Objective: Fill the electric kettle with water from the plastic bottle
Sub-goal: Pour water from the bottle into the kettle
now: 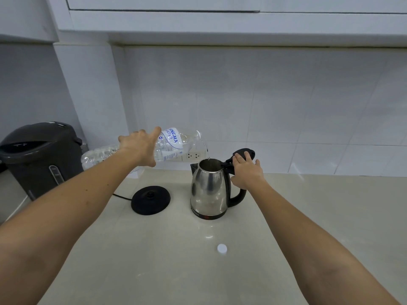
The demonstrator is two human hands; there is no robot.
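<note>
The left hand [141,148] is gripping the clear plastic bottle [169,144] around its middle, fingers wrapped over the label, and is holding it tipped nearly level above the counter [167,260]. Its open neck is pointing right, and a thin stream of water [207,150] is falling from it into the open mouth of the steel electric kettle [209,190]. The kettle is standing upright on the counter, off its round black base [151,200], which is lying just to the left with its cord running off leftward. The right hand [246,170] is resting over the top of the kettle's black handle, fingers reaching onto the raised black lid [244,154] and keeping it tilted back; how tightly it is closing I cannot tell.

1 white bottle cap [222,248] is lying alone on the counter nearer the camera, well apart from the kettle. A dark hot-water dispenser [39,159] is occupying the far left edge. The counter to the right of the kettle and toward the near edge is lying open, and the tiled wall [286,106] is closing the back.
</note>
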